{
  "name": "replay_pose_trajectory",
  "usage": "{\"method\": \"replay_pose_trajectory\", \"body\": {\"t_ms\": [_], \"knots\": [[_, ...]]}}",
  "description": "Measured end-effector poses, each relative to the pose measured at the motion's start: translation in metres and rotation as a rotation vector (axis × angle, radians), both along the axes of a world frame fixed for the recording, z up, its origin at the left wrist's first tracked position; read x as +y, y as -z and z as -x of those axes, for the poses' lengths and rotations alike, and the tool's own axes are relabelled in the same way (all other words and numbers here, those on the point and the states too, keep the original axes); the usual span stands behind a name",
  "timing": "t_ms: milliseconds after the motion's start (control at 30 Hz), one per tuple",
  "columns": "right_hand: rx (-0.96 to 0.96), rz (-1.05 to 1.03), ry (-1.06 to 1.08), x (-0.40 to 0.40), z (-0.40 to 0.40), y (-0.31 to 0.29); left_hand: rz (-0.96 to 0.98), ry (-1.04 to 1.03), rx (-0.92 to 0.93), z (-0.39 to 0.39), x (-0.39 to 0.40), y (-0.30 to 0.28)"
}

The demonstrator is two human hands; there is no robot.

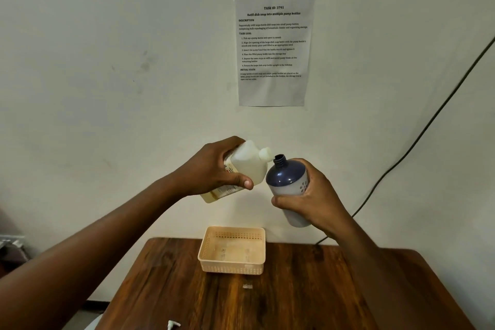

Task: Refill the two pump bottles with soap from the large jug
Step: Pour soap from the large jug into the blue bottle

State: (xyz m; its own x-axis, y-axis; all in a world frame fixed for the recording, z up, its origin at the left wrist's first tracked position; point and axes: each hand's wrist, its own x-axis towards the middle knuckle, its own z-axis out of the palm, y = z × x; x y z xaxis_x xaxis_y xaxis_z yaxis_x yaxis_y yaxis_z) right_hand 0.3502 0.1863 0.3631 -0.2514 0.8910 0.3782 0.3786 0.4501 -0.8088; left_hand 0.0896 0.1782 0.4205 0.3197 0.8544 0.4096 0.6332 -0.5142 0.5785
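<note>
My left hand (214, 171) grips the white soap jug (247, 165), held high above the table and tipped to the right, yellowish soap showing at its lower end. Its spout almost touches the open neck of a dark blue pump bottle (288, 182), which my right hand (313, 198) holds tilted toward the jug. The bottle has no pump head on it. A white pump head (172, 325) lies at the table's near edge. A second pump bottle is not in view.
A beige perforated basket (232, 265) stands at the far side of the wooden table (294, 303), against the wall. A small clear piece (247, 286) lies just in front of it. A printed sheet (273, 51) hangs on the wall; a black cable (401, 161) runs down at the right.
</note>
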Motion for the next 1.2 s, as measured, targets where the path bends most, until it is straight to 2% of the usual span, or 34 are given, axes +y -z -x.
{"method": "replay_pose_trajectory", "body": {"t_ms": [333, 1200], "knots": [[0.050, 0.012, 0.004, -0.003, 0.004, 0.002, 0.000, 0.018, 0.125, 0.002, 0.004, -0.021], [0.126, 0.022, 0.010, -0.004, 0.009, 0.003, 0.025, 0.011, 0.295, -0.003, 0.003, -0.057]]}}
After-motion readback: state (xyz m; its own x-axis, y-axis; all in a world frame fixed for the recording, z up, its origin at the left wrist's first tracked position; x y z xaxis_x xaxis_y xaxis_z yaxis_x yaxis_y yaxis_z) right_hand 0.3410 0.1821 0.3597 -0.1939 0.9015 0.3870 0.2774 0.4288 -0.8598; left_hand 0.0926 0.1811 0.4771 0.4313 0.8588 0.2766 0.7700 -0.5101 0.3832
